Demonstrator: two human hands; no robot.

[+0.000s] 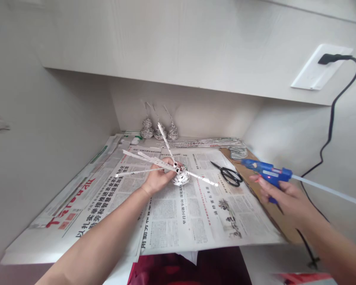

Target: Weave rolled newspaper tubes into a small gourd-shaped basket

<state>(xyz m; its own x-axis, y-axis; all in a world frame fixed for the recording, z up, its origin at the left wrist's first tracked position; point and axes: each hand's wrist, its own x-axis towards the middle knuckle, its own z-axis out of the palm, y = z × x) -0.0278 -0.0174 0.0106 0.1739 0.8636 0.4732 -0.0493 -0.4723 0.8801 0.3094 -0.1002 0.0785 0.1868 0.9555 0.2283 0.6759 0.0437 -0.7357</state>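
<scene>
Low over the newspaper, my left hand (158, 178) grips a small woven gourd of rolled newspaper (181, 178). Several paper tubes (166, 142) stick out from its top in different directions. My fingers are wrapped round its left side, and some are hidden behind the tubes. On the right, my right hand (281, 196) is closed round the handle of a blue glue gun (264, 171). Its nozzle points left, and a long white glue stick (329, 190) juts from its back. The glue gun is apart from the woven gourd.
Black-handled scissors (231, 176) lie on the newspaper sheets (166, 213) between my hands. Several woven gourds (147, 130) stand at the back wall beside a bundle of paper tubes (204, 142). Cardboard (273, 213) lies at right. A black cord (332, 118) hangs from the wall socket (320, 67).
</scene>
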